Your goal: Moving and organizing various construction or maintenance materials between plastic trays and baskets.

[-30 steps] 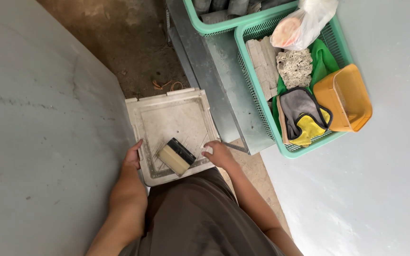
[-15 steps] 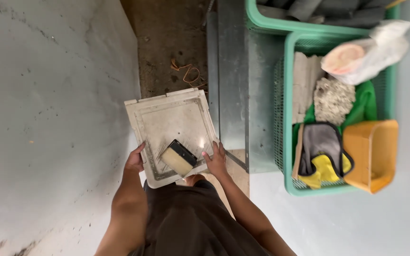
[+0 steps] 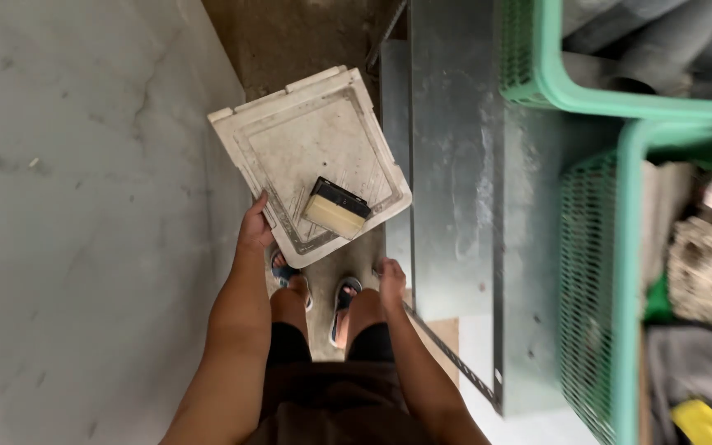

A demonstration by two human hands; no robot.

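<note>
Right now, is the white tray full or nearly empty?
Nearly empty: the white tray, held at its edge by the left hand, carries only one block-shaped brush.

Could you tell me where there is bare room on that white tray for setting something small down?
The white tray is bare across its far half, beyond the sponge block. The near edge is crowded: the block sits there and the left hand grips that corner.

- Passage: a narrow strip of bare dirt floor point(image 3: 290, 41) runs between the grey wall point(image 3: 84, 206) on the left and the metal shelf point(image 3: 455, 165) on the right.
- Obstruction: the white tray point(image 3: 290, 140), held by the left hand point(image 3: 255, 228), spans nearly the whole strip.
- Right side: two green baskets point(image 3: 620, 247) crowd the shelf.
- The right hand point(image 3: 391, 276) hangs free beside the shelf edge.
</note>
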